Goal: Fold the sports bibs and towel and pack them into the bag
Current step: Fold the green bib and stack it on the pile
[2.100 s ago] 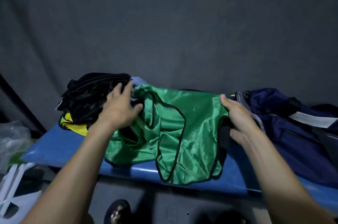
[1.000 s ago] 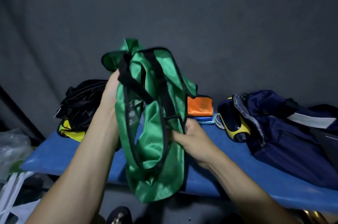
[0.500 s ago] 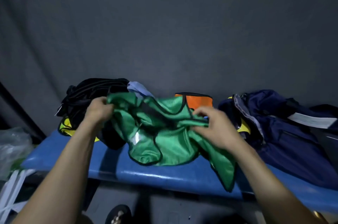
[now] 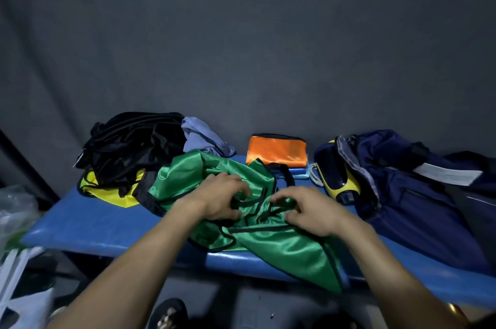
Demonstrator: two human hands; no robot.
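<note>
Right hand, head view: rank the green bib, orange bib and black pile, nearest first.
From the right hand:
1. Green bib, under its fingers on the bench.
2. Orange bib, folded, behind it by the wall.
3. Black pile, far left end.

Dim grey cloth backdrop (image 4: 241,46) behind blue bench (image 4: 88,224)

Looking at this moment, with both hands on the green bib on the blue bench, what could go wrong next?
1. Part of the green bib hangs over the front edge of the blue bench; it may slide off, being shiny.
2. The left hand and right hand work among its tangled black trim loops; a finger could catch and spoil the fold.
3. The bib overlaps the yellow bib, which might be dragged along.
</note>
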